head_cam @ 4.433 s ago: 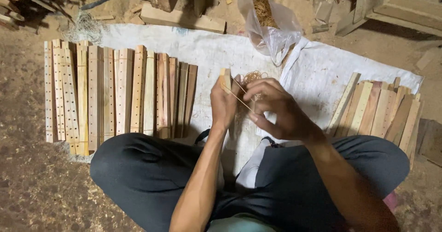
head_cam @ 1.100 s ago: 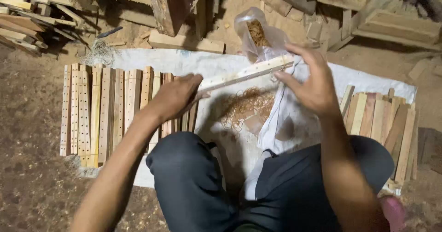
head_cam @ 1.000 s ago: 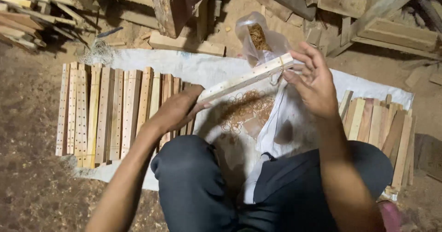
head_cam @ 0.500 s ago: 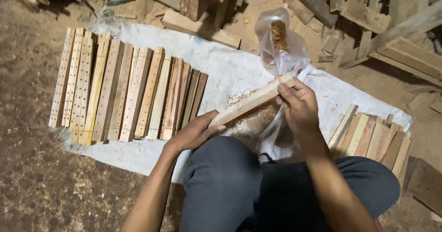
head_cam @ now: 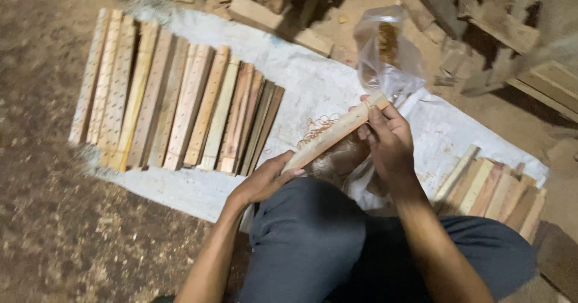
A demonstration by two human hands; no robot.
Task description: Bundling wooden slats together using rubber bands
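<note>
Package: I see one, a clear plastic bag (head_cam: 385, 59), lying at the far edge of the white woven sheet (head_cam: 301, 80), just beyond the fingers of my right hand (head_cam: 388, 143).
Shape: crumpled and loosely bunched, standing roughly upright, wider and puffed out toward the bottom.
Colours: see-through with pale glints; a brown-gold clump shows inside near the top. I cannot tell what the clump is.
Neighbours: dark wooden offcuts (head_cam: 481, 20) lie behind it, and its lower folds reach down onto the sheet.
Labels, signs, screens: I see none.
</note>
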